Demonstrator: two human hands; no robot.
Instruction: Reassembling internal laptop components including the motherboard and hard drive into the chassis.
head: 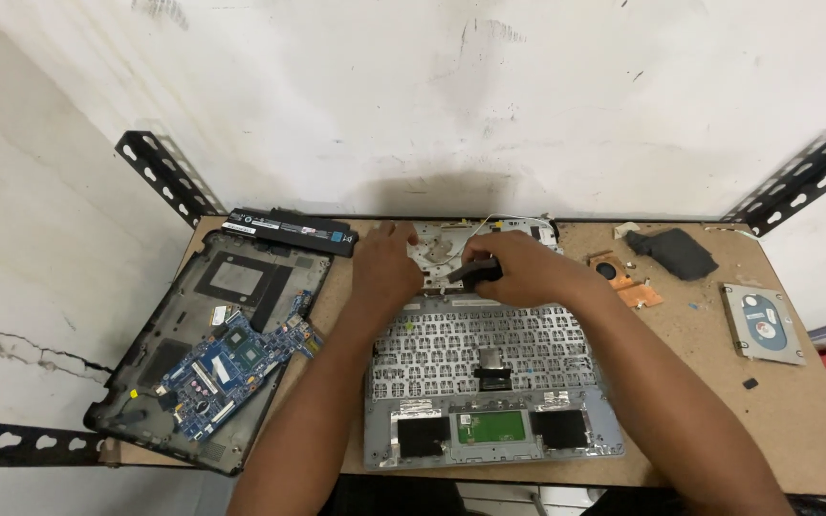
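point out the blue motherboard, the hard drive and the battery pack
blue motherboard (231,368), head view, middle of the board.
hard drive (763,323), head view, centre of its top plate.
battery pack (289,232), head view, middle of the black bar.

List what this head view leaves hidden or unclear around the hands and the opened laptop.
- Tip of the dark tool: covered by the right hand.
- Metal part under the left hand: palm hides it.
- Laptop shell, far end: behind both hands.
- Circuit board parts: too small.
- Table, near right corner: cut off by the edge.

Bare table (700,344) right of keyboard frame (489,382) (base shell (193,334) blocks left).
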